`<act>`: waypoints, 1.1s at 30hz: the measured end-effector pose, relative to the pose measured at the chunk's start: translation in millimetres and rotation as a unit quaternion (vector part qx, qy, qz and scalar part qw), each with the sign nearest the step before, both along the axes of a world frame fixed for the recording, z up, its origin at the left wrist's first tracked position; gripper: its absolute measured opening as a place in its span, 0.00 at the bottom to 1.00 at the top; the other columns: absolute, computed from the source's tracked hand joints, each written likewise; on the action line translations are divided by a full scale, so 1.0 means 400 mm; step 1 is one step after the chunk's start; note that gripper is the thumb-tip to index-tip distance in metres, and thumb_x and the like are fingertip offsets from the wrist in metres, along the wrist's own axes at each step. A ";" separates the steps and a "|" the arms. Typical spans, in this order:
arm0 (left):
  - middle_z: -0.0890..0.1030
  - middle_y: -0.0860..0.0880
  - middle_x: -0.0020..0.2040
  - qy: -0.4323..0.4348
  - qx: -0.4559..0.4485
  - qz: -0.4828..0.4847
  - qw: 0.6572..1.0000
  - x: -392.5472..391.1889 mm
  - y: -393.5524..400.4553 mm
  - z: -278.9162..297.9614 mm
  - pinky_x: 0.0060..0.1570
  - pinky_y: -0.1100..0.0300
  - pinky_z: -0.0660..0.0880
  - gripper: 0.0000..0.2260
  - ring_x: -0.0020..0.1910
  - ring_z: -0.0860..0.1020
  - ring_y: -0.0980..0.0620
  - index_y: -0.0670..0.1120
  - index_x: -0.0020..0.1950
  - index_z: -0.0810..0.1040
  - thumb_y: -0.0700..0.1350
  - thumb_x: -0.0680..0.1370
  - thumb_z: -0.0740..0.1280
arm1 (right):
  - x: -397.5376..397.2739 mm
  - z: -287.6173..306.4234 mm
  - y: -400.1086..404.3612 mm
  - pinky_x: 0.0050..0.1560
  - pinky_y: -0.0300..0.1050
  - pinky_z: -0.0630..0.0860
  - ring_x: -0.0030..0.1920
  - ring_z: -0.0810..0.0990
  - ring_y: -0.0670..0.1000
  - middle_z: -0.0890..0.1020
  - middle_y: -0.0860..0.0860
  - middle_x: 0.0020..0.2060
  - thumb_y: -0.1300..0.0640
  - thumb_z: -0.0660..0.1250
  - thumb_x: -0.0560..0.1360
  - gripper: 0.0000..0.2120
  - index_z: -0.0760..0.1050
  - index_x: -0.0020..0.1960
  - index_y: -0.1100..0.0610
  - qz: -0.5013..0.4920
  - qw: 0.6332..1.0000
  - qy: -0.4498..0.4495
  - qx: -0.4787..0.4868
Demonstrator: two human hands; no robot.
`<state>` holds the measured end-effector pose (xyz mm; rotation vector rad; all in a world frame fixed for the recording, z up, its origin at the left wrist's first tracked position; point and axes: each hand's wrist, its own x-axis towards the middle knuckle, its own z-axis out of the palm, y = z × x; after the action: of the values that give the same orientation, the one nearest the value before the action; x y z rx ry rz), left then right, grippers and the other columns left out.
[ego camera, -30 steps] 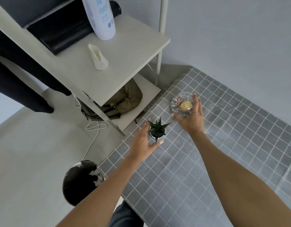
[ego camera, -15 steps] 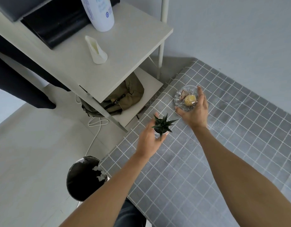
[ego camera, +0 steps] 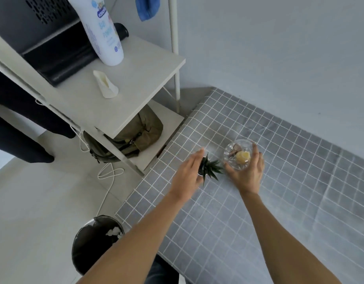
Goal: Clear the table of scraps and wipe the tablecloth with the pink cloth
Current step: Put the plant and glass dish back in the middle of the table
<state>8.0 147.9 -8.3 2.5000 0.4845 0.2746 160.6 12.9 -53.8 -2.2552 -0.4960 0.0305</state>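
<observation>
The grey checked tablecloth (ego camera: 259, 222) covers the table on the right. A clear glass bowl (ego camera: 238, 154) with a yellow scrap and brownish bits stands near the cloth's left edge. My right hand (ego camera: 246, 173) grips the bowl from the near side, thumb on its left and fingers on its right. Just left of it is a small potted succulent (ego camera: 209, 169). My left hand (ego camera: 187, 175) wraps the pot from the left. No pink cloth is in view.
A bin with a black liner (ego camera: 93, 244) and white scraps in it stands on the floor below the table's left edge. A white shelf unit (ego camera: 136, 78) with a powder bottle (ego camera: 105, 31) stands at the left. Under it lie an olive bag (ego camera: 140, 134) and a cord.
My left hand went from reaching, open, to holding the plant pot. My right hand kept its grip on the bowl, which now sits closer to the plant. The view tilted upward.
</observation>
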 end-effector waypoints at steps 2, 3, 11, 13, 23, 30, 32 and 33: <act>0.68 0.42 0.72 0.003 0.007 -0.021 1.000 0.021 -0.034 0.011 0.60 0.49 0.75 0.37 0.64 0.74 0.42 0.42 0.76 0.59 0.38 0.71 0.73 | -0.020 0.015 -0.071 0.67 0.57 0.62 0.67 0.64 0.61 0.67 0.60 0.65 0.47 0.80 0.61 0.51 0.55 0.76 0.54 -0.022 1.000 -0.006 -0.002; 0.67 0.42 0.73 0.007 0.008 -0.033 0.999 0.031 -0.053 0.014 0.60 0.48 0.75 0.38 0.64 0.74 0.41 0.42 0.76 0.58 0.38 0.71 0.73 | -0.031 0.023 -0.107 0.67 0.57 0.62 0.66 0.65 0.61 0.68 0.60 0.65 0.47 0.80 0.61 0.51 0.56 0.75 0.54 -0.035 0.999 -0.012 -0.004; 0.69 0.39 0.71 0.005 0.007 -0.097 0.995 0.107 -0.221 0.015 0.60 0.45 0.74 0.37 0.66 0.73 0.39 0.40 0.76 0.59 0.36 0.71 0.73 | -0.110 0.077 -0.406 0.64 0.54 0.64 0.63 0.67 0.60 0.69 0.59 0.61 0.50 0.80 0.61 0.50 0.57 0.75 0.55 -0.140 0.990 -0.014 -0.013; 0.70 0.39 0.70 0.005 0.011 -0.108 0.994 0.115 -0.264 0.006 0.58 0.46 0.75 0.37 0.64 0.74 0.39 0.39 0.75 0.60 0.36 0.70 0.74 | -0.126 0.077 -0.476 0.64 0.54 0.64 0.63 0.68 0.61 0.70 0.59 0.61 0.50 0.81 0.60 0.51 0.57 0.75 0.55 -0.164 0.986 -0.017 -0.022; 0.72 0.44 0.69 0.004 -0.015 -0.124 0.992 0.173 -0.477 -0.018 0.55 0.50 0.78 0.36 0.64 0.75 0.44 0.42 0.76 0.59 0.37 0.72 0.72 | -0.143 0.041 -0.726 0.61 0.57 0.68 0.58 0.70 0.60 0.71 0.59 0.57 0.51 0.81 0.58 0.52 0.58 0.74 0.56 -0.237 0.969 -0.020 -0.061; 0.75 0.44 0.65 0.008 -0.089 -0.051 0.995 0.214 -0.581 -0.024 0.54 0.54 0.76 0.36 0.57 0.79 0.45 0.43 0.76 0.57 0.40 0.73 0.72 | -0.099 0.011 -0.760 0.62 0.57 0.67 0.59 0.70 0.61 0.71 0.59 0.59 0.49 0.80 0.59 0.51 0.57 0.74 0.56 -0.225 0.973 -0.008 -0.050; 0.75 0.43 0.65 0.002 -0.092 -0.047 0.995 0.234 -0.595 -0.032 0.54 0.55 0.75 0.36 0.57 0.78 0.45 0.42 0.76 0.58 0.41 0.73 0.72 | -0.080 0.001 -0.757 0.63 0.58 0.67 0.60 0.69 0.61 0.71 0.59 0.59 0.48 0.79 0.60 0.51 0.56 0.75 0.57 -0.217 0.975 -0.002 -0.049; 0.76 0.43 0.64 -0.002 -0.094 -0.048 0.994 0.242 -0.599 -0.035 0.53 0.56 0.75 0.36 0.57 0.78 0.46 0.42 0.76 0.58 0.41 0.73 0.72 | -0.074 -0.001 -0.753 0.64 0.58 0.66 0.60 0.69 0.60 0.70 0.59 0.60 0.47 0.79 0.60 0.51 0.55 0.75 0.57 -0.213 0.976 -0.001 -0.047</act>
<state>104.6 -91.7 -22.2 2.3304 0.3689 0.1859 131.1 -288.2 -54.0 -2.4092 -0.0042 -0.1710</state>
